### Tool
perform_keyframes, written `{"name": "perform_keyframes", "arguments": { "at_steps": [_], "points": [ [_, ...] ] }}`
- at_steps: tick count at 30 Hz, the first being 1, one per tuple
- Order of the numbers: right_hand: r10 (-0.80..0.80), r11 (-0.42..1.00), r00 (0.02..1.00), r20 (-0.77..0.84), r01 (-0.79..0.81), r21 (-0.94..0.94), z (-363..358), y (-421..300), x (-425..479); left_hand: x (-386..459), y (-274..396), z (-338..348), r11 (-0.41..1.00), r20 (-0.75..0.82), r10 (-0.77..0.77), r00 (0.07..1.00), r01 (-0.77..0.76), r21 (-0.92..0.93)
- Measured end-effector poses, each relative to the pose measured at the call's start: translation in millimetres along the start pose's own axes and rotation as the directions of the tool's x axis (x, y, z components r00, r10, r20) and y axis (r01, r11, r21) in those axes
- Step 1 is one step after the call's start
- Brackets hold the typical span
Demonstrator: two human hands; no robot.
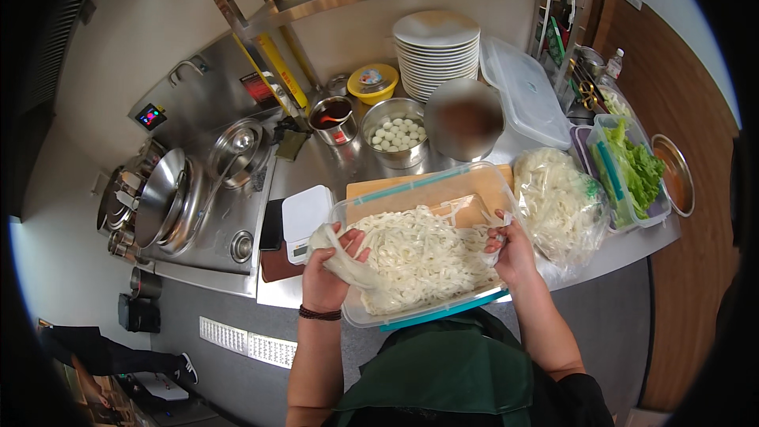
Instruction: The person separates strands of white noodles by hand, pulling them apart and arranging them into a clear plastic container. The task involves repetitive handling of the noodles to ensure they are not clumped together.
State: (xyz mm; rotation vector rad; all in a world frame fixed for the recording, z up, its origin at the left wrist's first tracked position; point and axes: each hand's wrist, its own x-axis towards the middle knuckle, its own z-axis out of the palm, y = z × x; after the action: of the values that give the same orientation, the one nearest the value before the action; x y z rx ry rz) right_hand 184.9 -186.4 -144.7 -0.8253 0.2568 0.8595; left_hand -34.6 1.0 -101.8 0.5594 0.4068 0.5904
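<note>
My left hand is at the near left corner of a clear plastic tub with teal clips. It holds a translucent whitish bundle; whether this is noodles or plastic film I cannot tell. Flat white noodles lie heaped in the tub, mostly left and middle. Over the tub's right side, my right hand grips a small whitish piece, partly hidden by the fingers. A knotted-looking clear bag of noodles rests just right of that hand.
Under the tub lies a wooden board. A white kitchen scale stands left, beside the sink. Behind are a pot of white balls, stacked plates and a plastic lid. Lettuce is at right; another person is lower left.
</note>
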Motion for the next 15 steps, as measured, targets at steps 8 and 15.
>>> {"name": "perform_keyframes", "arguments": {
  "at_steps": [8,15],
  "points": [
    [0.177,0.739,0.902,0.393,0.142,-0.658,44,46,-36,7,-54,8,0.982,0.023,-0.152,0.988,0.149,0.113],
    [0.139,0.610,0.915,0.378,0.222,-0.761,40,62,-32,4,-70,19,0.965,0.067,-0.156,0.985,0.138,0.223]
  ]
}}
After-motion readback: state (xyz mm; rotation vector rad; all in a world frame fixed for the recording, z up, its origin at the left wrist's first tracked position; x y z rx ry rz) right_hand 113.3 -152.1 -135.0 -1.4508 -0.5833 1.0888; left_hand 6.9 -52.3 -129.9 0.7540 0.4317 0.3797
